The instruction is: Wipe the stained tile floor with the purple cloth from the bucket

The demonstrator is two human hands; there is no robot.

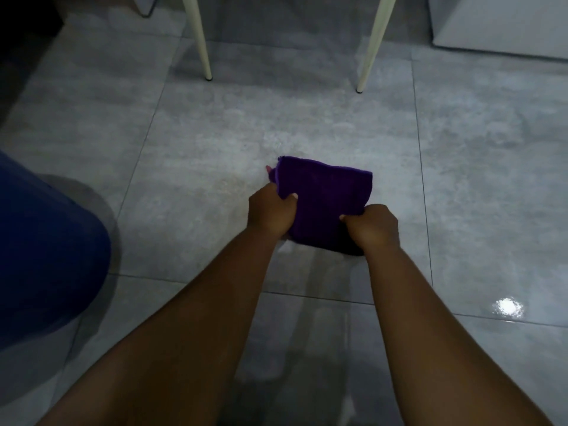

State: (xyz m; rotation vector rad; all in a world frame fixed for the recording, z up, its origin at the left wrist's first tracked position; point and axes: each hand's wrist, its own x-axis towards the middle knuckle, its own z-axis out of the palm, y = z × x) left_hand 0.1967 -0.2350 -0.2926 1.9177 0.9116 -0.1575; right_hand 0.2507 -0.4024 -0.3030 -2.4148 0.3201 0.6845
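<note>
A folded purple cloth [327, 195] is held over the grey tile floor [199, 142] in the middle of the head view. My left hand [270, 212] grips its left edge, thumb on top. My right hand [373, 227] grips its near right corner. Both arms reach forward from the bottom of the frame. Whether the cloth touches the tiles cannot be told. The tiles around it look wet and streaked. A blue rounded object [46, 256], perhaps the bucket, sits at the left edge.
Two cream furniture legs [204, 50] [368, 50] stand on the floor beyond the cloth. A white unit [504, 23] fills the top right corner. A bright light glare [507, 307] reflects off the wet tile at the right. A dark area lies at top left.
</note>
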